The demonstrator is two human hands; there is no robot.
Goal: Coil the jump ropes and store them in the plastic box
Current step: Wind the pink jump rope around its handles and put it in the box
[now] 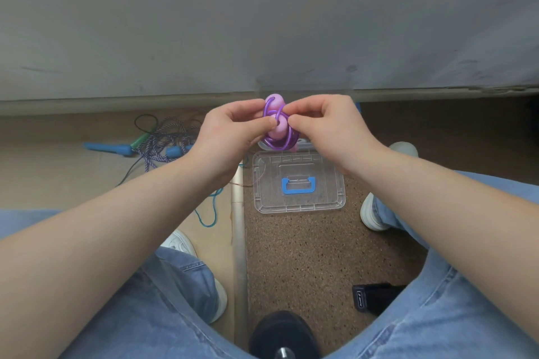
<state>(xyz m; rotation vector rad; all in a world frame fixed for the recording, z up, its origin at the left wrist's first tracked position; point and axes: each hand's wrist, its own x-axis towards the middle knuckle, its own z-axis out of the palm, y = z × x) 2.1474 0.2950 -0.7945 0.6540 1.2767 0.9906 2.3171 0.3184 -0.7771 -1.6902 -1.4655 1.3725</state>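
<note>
A purple jump rope with pink handles (276, 122) is held in the air, its cord wound in loops around the handles. My left hand (233, 131) pinches it from the left and my right hand (323, 125) from the right. Below and behind it stands the clear plastic box (357, 108), mostly hidden by my hands. Its clear lid with a blue handle (298, 183) lies flat on the floor below my hands. A tangle of other jump ropes with blue and green handles (157, 140) lies on the floor at the left.
A thin teal cord (210, 213) trails across the floor near a metal floor strip (239, 242). A grey wall rises behind. My knees in jeans and white shoes frame the scene. A black device (376, 297) and a black round object (284, 335) lie near my legs.
</note>
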